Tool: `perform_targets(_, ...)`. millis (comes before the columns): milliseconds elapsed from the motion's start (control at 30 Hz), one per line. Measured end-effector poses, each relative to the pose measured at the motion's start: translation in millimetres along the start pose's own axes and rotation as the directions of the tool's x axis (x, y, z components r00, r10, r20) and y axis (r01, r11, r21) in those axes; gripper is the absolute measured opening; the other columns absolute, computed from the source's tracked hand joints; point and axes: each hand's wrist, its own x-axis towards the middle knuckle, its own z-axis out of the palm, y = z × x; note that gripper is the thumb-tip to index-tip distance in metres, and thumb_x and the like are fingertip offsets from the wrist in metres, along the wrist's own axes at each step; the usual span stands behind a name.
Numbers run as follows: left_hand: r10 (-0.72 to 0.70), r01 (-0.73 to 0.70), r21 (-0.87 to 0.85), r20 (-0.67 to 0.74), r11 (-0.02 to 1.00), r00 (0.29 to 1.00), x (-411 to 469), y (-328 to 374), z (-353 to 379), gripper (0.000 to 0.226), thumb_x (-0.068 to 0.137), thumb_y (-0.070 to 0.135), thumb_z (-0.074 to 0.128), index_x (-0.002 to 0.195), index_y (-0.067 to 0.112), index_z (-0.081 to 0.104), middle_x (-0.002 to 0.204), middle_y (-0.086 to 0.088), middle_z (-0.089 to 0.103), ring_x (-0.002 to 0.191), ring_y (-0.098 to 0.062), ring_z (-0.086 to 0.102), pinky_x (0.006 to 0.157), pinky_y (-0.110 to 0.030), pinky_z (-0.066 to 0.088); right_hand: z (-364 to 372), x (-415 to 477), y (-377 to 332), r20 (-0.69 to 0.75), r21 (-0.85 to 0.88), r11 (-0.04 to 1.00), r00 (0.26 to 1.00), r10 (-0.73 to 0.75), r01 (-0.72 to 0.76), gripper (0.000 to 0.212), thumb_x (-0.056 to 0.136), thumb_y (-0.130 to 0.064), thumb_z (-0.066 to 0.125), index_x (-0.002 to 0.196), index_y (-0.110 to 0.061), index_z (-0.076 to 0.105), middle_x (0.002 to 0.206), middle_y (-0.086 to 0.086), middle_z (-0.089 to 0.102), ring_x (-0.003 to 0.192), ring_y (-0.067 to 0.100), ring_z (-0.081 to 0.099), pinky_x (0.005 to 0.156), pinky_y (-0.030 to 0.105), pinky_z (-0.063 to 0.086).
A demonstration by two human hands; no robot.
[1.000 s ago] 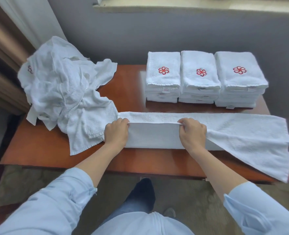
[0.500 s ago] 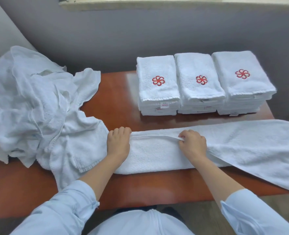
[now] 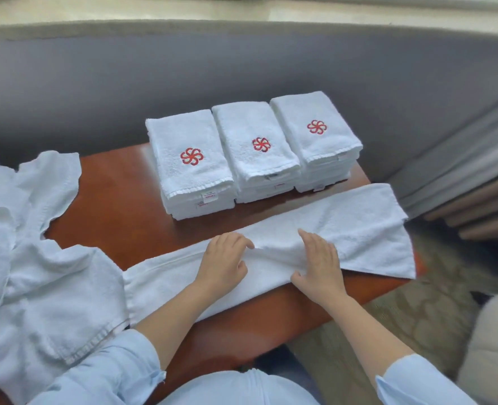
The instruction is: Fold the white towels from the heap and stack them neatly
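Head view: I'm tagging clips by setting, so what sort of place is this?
Likely a hotel room: stacks of folded towels with one red logo, a polished wooden table, heavy curtains.
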Motion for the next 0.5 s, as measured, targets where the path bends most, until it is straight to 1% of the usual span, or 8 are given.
perform_targets(33, 0.035, -0.035, -0.013, 0.012, 0.999, 0.999, 4.8, 9.5, 4.1, 0.038, 0.075, 0.004, 0.063, 0.11, 0.018, 0.065, 0.111, 0.003, 0.061, 0.112, -0.021, 0.055, 0.1, -0.03, 0.035, -2.7, -5.4, 9.5, -0.002, -0.005, 0.999, 0.999, 0.035, -0.035, 0.089, 0.078, -0.022, 0.063, 0.155, -0.023, 0.018, 0.154, -0.003, 0.027, 0.148, 0.017, 0.017, 0.123, 0.045, 0.005)
perform_targets(100, 0.101, -0.1, -0.034, 0.041, 0.994, 0.994, 13.2, 27.8, 11.2, 0.038, 0.076, 0.004, 0.064, 0.111, 0.017, 0.065, 0.113, 0.001, 0.061, 0.114, -0.022, 0.054, 0.101, -0.032, 0.036, -8.2, -14.8, 27.5, -0.019, 0.004, 0.995, 0.995, 0.099, -0.099, 0.087, 0.08, -0.023, 0.064, 0.154, -0.021, 0.019, 0.154, -0.002, 0.029, 0.147, 0.018, 0.019, 0.124, 0.042, 0.007)
perform_targets(167, 0.155, -0.152, -0.039, 0.078, 0.988, 0.985, 20.7, 46.2, 17.3, 0.037, 0.079, 0.005, 0.061, 0.115, 0.017, 0.064, 0.117, 0.002, 0.059, 0.117, -0.02, 0.052, 0.102, -0.031, 0.034, -14.4, -22.7, 45.5, -0.029, 0.033, 0.986, 0.986, 0.162, -0.161, 0.085, 0.079, -0.024, 0.066, 0.153, -0.022, 0.023, 0.154, -0.003, 0.031, 0.145, 0.018, 0.024, 0.123, 0.04, 0.013)
perform_targets(267, 0.221, -0.219, -0.03, 0.121, 0.975, 0.968, 32.9, 74.1, 28.2, 0.038, 0.082, 0.006, 0.059, 0.117, 0.018, 0.064, 0.121, 0.001, 0.058, 0.118, -0.02, 0.05, 0.101, -0.029, 0.034, -24.0, -32.7, 72.1, -0.007, 0.082, 0.97, 0.973, 0.229, -0.228, 0.078, 0.081, -0.024, 0.065, 0.149, -0.026, 0.028, 0.152, -0.005, 0.033, 0.141, 0.017, 0.03, 0.119, 0.036, 0.024)
perform_targets(367, 0.261, -0.264, -0.002, 0.164, 0.964, 0.951, 45.7, 103.3, 43.4, 0.039, 0.085, 0.007, 0.057, 0.121, 0.021, 0.062, 0.126, 0.004, 0.055, 0.121, -0.017, 0.047, 0.102, -0.028, 0.032, -34.3, -39.1, 101.8, -0.011, 0.084, 0.971, 0.974, 0.227, -0.226, 0.067, 0.08, -0.023, 0.063, 0.142, -0.026, 0.039, 0.145, -0.006, 0.04, 0.134, 0.017, 0.038, 0.112, 0.033, 0.031)
perform_targets(500, 0.259, -0.266, 0.02, 0.178, 0.964, 0.949, 61.6, 146.3, 69.7, 0.044, 0.082, 0.005, 0.055, 0.122, 0.02, 0.062, 0.127, 0.002, 0.056, 0.121, -0.019, 0.047, 0.101, -0.03, 0.034, -50.0, -40.7, 150.9, 0.024, 0.049, 0.98, 0.981, 0.194, -0.195, 0.061, 0.082, -0.023, 0.062, 0.139, -0.025, 0.044, 0.141, -0.007, 0.044, 0.129, 0.016, 0.042, 0.108, 0.031, 0.035)
